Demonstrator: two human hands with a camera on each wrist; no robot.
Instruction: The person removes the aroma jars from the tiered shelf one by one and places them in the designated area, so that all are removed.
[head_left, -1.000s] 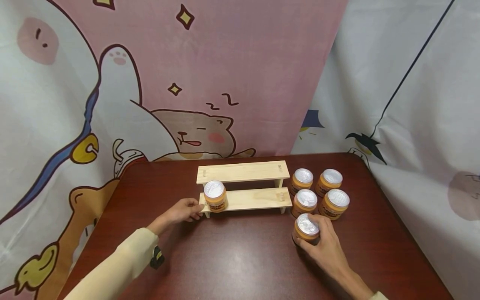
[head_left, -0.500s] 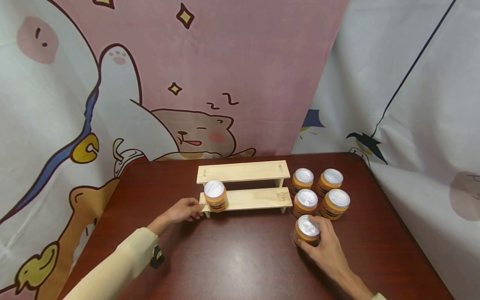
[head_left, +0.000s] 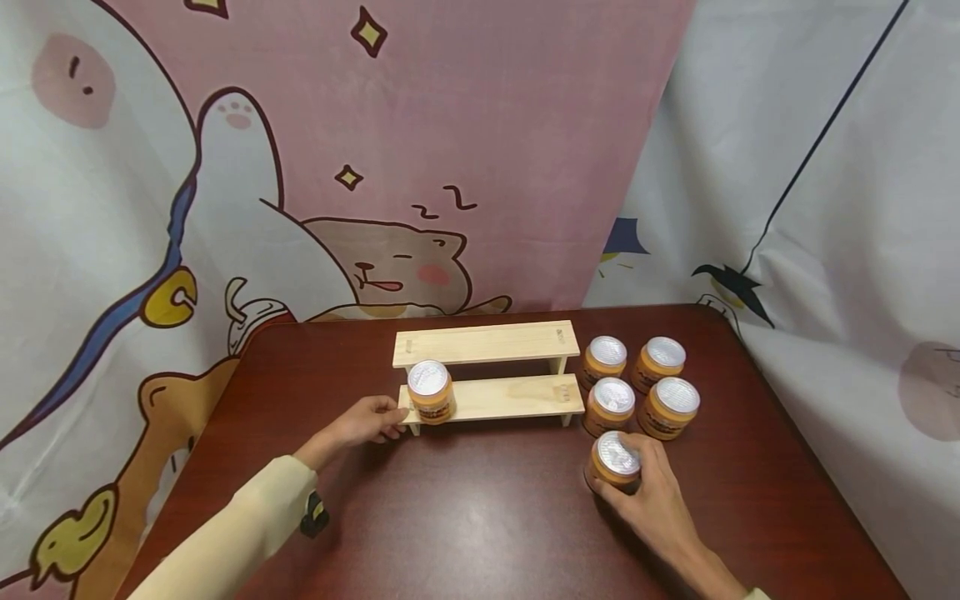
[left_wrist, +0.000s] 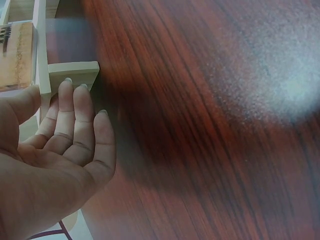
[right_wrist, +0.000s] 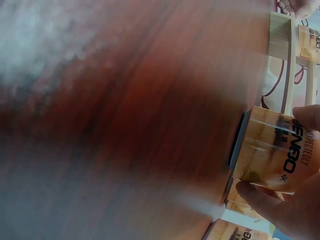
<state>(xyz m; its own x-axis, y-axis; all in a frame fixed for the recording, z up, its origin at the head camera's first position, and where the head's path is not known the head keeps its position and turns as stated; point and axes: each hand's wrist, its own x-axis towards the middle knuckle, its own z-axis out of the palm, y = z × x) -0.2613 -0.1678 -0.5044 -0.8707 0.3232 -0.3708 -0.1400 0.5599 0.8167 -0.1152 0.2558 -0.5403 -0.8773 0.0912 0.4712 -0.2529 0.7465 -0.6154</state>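
Note:
My left hand is at the left end of a two-step pale wooden rack. In the left wrist view its thumb lies against the board's edge, with the fingers curled beneath by the support leg. An orange jar with a silver lid stands on the lower step beside that hand. On the right, my right hand grips another orange jar, thumb on one side and fingers on the other. Dark lettering on this jar shows in the right wrist view; its base is close over the table.
Several matching jars stand grouped right of the rack, among them a near one and one at the right. The dark red-brown table meets a cartoon-printed cloth behind and a white cloth at the right.
The jar in my right hand has shifted very slightly toward me and to the right. My left hand, the rack and the other jars have stayed where they were.

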